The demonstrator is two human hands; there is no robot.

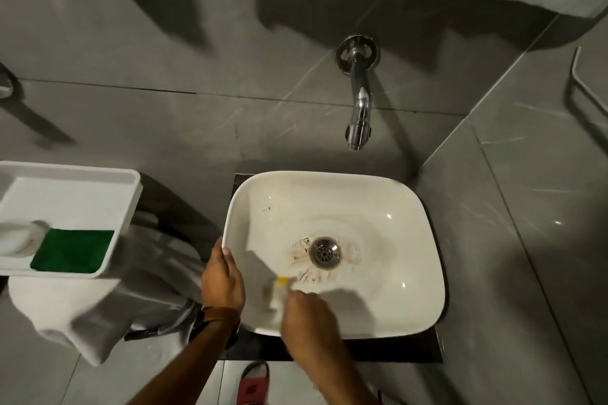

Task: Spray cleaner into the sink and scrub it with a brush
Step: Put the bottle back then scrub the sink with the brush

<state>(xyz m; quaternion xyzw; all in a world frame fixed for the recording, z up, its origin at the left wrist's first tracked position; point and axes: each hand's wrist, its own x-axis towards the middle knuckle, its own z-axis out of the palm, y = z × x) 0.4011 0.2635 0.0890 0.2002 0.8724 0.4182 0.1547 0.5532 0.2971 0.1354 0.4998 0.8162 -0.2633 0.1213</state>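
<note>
The left hand [223, 279] gripped the sink [424, 217] rim while the right hand [309, 319], clutching the blurred brush [279, 293], best pressed onto the stains [304, 268] beside the drain [325, 252].

— What does the left hand [223, 279] do?
— It grips the near-left rim of the white sink [408, 207].
— And the right hand [307, 316]?
— Closed around a blurred brush [279, 291] inside the basin, near brown stains beside the drain [325, 252].

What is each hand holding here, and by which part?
Right hand grips a blurred, yellow-tipped brush by its near end. Left hand grasps the sink by its left rim.
</note>
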